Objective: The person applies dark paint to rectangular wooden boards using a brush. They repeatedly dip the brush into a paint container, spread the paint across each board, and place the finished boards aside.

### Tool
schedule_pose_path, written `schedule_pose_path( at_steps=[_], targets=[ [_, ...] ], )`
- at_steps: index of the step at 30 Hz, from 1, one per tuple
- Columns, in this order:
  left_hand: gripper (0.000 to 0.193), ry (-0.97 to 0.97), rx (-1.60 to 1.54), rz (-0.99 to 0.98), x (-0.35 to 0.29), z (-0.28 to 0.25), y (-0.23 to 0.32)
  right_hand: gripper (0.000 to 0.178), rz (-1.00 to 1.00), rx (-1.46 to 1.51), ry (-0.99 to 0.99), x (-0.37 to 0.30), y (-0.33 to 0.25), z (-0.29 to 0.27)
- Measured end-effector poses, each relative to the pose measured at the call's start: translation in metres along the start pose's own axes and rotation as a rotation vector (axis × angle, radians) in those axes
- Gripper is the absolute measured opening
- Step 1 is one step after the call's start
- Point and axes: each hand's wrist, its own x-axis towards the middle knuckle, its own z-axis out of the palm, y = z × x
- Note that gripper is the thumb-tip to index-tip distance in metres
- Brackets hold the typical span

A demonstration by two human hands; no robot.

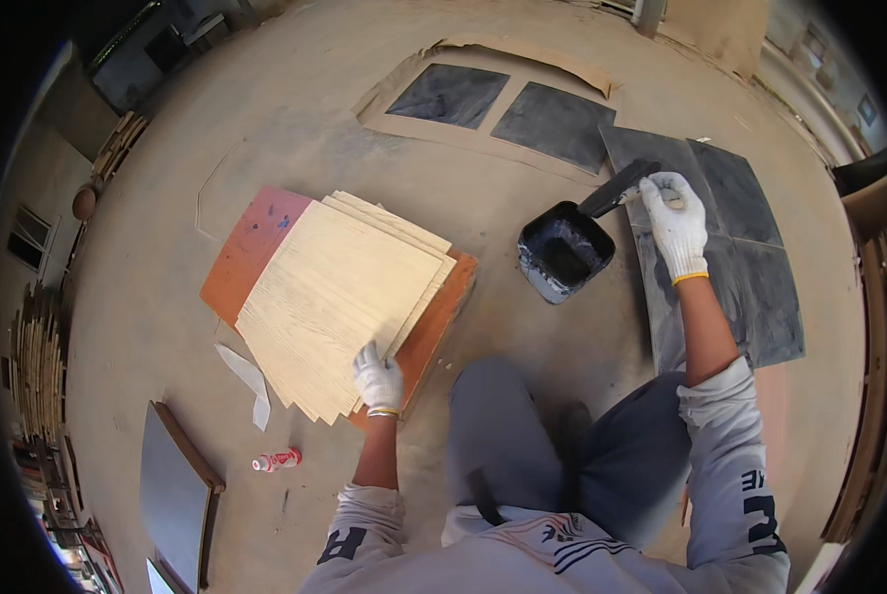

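Observation:
My left hand (pixel 377 379), in a white knit glove, is at the near edge of a stack of pale wood-grain sheets (pixel 339 272). Its fingers close over that edge. The sheets are slightly fanned and lie on a reddish-brown board (pixel 250 238). To the right, my right hand (pixel 676 223), gloved the same way, is raised with its fingers closed around a dark brush (pixel 617 190). The brush's far part reaches the rim of a square black tub (pixel 547 284), which has grey smears and dark liquid inside.
Dark-coated panels (pixel 673 287) lie at my right. Two more dark panels (pixel 552 124) rest on cardboard (pixel 522 49) farther away. A red-and-white bottle (pixel 277 459), a white strip (pixel 250 381) and a grey board (pixel 173 485) are at the left. Stacked wood lines the walls.

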Motion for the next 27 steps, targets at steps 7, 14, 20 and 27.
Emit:
schedule_pose_path(
  at_steps=[7,14,20,27],
  targets=[
    [0.109,-0.396,0.463,-0.182,-0.029,0.001,-0.046,0.031,0.073,-0.274,-0.529,-0.028,0.123,0.072],
    [0.116,-0.551,0.554,-0.208,-0.026,-0.009,-0.05,0.025,0.469,-0.131,-0.678,-0.002,0.179,0.166],
    [0.112,-0.631,0.4,-0.222,-0.008,-0.015,-0.043,0.026,0.402,-0.207,-0.692,-0.018,0.255,0.204],
    [0.111,-0.747,0.321,-0.289,-0.003,-0.032,-0.048,0.022,0.478,-0.103,-0.631,-0.006,0.245,0.193]
  ],
)
